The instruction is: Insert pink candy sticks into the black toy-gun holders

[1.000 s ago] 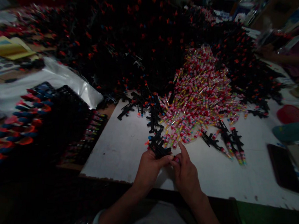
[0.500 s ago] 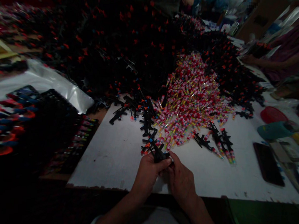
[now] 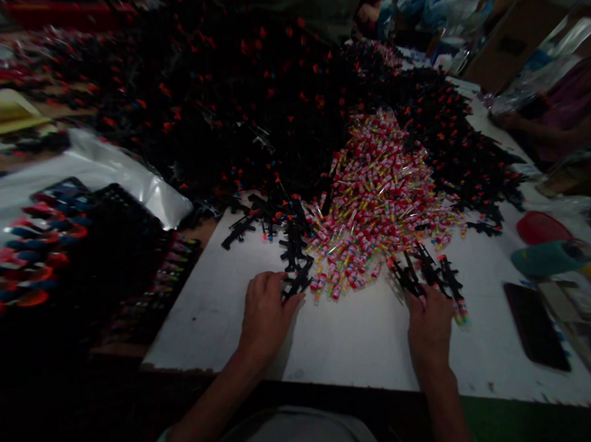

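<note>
My left hand (image 3: 267, 319) is at the near end of a row of small black toy guns, its thumb and fingers closed around one toy gun (image 3: 299, 280). Farther right, my right hand (image 3: 430, 329) grips another black toy gun (image 3: 405, 274) low over the white tabletop (image 3: 348, 344); its fingertips are partly hidden. Just beyond that hand lie more toy guns (image 3: 449, 276) with candy-filled tubes attached. Between and beyond my hands spreads a heap of small clear tubes (image 3: 377, 193) with pink labels and coloured candies.
A huge pile of black toy guns with orange tips (image 3: 263, 99) covers the back. At left stand trays of packed pieces (image 3: 43, 245) and a silvery plastic sheet (image 3: 128, 177). On the right are a phone (image 3: 537, 326), a teal bottle (image 3: 546, 256), a red lid (image 3: 543, 227) and a seated person (image 3: 577, 111).
My hands, together on one toy gun before, have moved apart. The left went forward-left to a toy gun in the row; the right carried a gun right, beside the assembled ones.
</note>
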Motion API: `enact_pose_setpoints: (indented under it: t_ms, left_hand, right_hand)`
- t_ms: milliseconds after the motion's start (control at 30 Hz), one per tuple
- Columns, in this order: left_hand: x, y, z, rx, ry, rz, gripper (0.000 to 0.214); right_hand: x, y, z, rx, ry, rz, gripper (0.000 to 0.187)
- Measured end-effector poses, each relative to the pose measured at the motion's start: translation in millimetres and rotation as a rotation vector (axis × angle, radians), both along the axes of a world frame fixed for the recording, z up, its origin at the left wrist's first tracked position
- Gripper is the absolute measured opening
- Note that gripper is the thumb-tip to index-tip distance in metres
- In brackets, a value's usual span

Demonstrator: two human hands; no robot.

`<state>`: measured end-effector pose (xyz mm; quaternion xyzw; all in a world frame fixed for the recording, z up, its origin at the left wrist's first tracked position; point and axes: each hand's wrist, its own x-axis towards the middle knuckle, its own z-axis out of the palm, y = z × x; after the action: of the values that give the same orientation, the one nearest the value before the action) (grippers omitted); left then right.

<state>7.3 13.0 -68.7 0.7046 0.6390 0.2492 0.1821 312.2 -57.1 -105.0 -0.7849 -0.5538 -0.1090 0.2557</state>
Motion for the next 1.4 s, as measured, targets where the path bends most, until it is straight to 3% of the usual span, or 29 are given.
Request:
enact_pose_setpoints:
  t_ms: [133,200,233,300,367,433,567,700,833,933,1033,1167,1267,1400]
  left_hand:
    - [-3.4,-0.6,-2.7,-0.031,-0.002,-0.005,0.038]
    - [-3.1,0.5,-0.7,-0.060,-0.005,-0.011,0.039]
    - [-2.5,1.4,0.4,-0.075,-0.003,-0.015,0.039]
    - [-0.8,3.3,2.0,-0.101,-0.003,-0.013,0.036]
    - [0.3,4.6,2.7,-0.120,-0.026,0.006,0.035]
    - [-0.5,4.6,3.3,-0.143,-0.061,0.029,0.036]
    - [-7.5,2.8,5.6,-0.192,-0.097,0.010,0.040]
    - [-10.9,3.1,7.4,-0.194,-0.080,-0.051,0.037]
    - [-8.8,3.2,5.9,-0.170,-0.076,-0.038,0.037]
    - [-9.6,1.5,4.5,-0.159,-0.107,-0.026,0.035]
    - [-11.1,0.3,3.8,-0.166,-0.121,-0.026,0.034]
    - [-10.6,1.1,3.3,-0.156,-0.136,-0.011,0.033]
    - [-11.4,1.7,2.2,-0.149,-0.161,-0.003,0.033]
    - [-16.0,-0.1,-0.6,-0.150,-0.214,-0.029,0.033]
  right_hand:
    - [24.6,1.0,27.8,0.113,-0.053,-0.176,0.052]
    - [24.7,5.9,42.6,0.141,-0.083,-0.171,0.049]
    - [17.5,9.3,47.4,0.130,-0.063,-0.089,0.043]
    - [-10.9,17.1,49.3,0.060,0.046,0.207,0.032]
    - [-48.5,25.2,41.8,-0.009,0.188,0.506,0.037]
    - [-80.5,32.0,30.2,-0.040,0.210,0.664,0.043]
    - [-101.6,37.0,17.6,-0.089,0.127,0.741,0.037]
    - [-98.6,36.8,23.9,-0.179,-0.028,0.745,0.026]
    - [-102.7,42.6,28.0,-0.189,-0.074,0.855,0.020]
    - [-101.3,45.4,26.6,-0.113,0.063,0.788,0.019]
    - [-100.3,43.9,26.8,-0.062,0.166,0.578,0.023]
    - [-115.3,45.4,35.1,-0.145,0.208,0.349,0.025]
    - [-130.3,51.3,45.3,-0.162,0.327,0.350,0.020]
    - [-131.6,49.4,47.2,0.080,0.460,0.507,0.011]
